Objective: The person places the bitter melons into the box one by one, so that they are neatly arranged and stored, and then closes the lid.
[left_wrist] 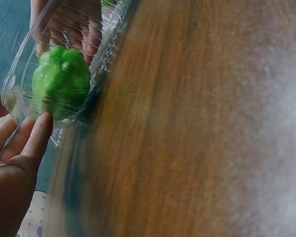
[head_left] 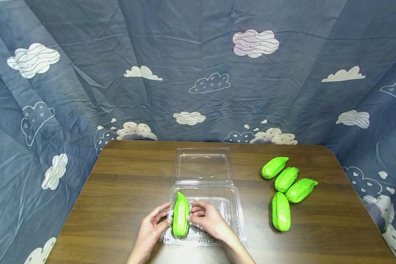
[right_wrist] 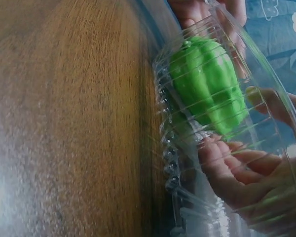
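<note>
A clear plastic clamshell container (head_left: 235,205) lies on the table with its lid (head_left: 202,151) folded back flat. Along the left side of its base sits a glossy green ridged, pepper-like vegetable (head_left: 181,216), pointed end away from me. My right hand (head_left: 209,220) reaches into the base, its thumb at the vegetable's right side and its fingers loosely bent beside it. At the outer left wall, my left hand (head_left: 153,224) touches the container with relaxed fingers (left_wrist: 39,136). Through the ribbed plastic, the vegetable (right_wrist: 207,81) shows in the right wrist view.
Several more green vegetables lie at the right of the wooden table (head_left: 125,190): one upper left (head_left: 274,168), one in the middle (head_left: 286,179), one at the right (head_left: 300,190) and one nearest me (head_left: 281,212). A dark cloud-patterned curtain (head_left: 171,44) hangs around the table.
</note>
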The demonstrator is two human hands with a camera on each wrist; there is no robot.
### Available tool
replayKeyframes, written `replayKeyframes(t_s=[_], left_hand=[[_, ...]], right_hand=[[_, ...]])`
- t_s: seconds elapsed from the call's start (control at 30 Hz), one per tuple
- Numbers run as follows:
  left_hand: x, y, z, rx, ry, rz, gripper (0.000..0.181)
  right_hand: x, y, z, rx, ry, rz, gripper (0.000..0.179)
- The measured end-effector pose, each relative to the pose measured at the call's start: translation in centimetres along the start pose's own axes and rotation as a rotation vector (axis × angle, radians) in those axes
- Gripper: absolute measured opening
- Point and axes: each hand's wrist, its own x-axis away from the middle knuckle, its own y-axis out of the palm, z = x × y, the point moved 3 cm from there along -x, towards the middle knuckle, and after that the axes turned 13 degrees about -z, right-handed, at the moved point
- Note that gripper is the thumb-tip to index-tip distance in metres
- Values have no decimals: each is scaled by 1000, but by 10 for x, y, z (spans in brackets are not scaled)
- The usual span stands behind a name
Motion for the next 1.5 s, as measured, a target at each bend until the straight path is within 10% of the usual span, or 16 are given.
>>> replayKeyframes(t_s=[1.5], left_hand=[[0,-1,0,-8,-16,7,51]], right_hand=[[51,-25,-12,-37,-224,102,49]])
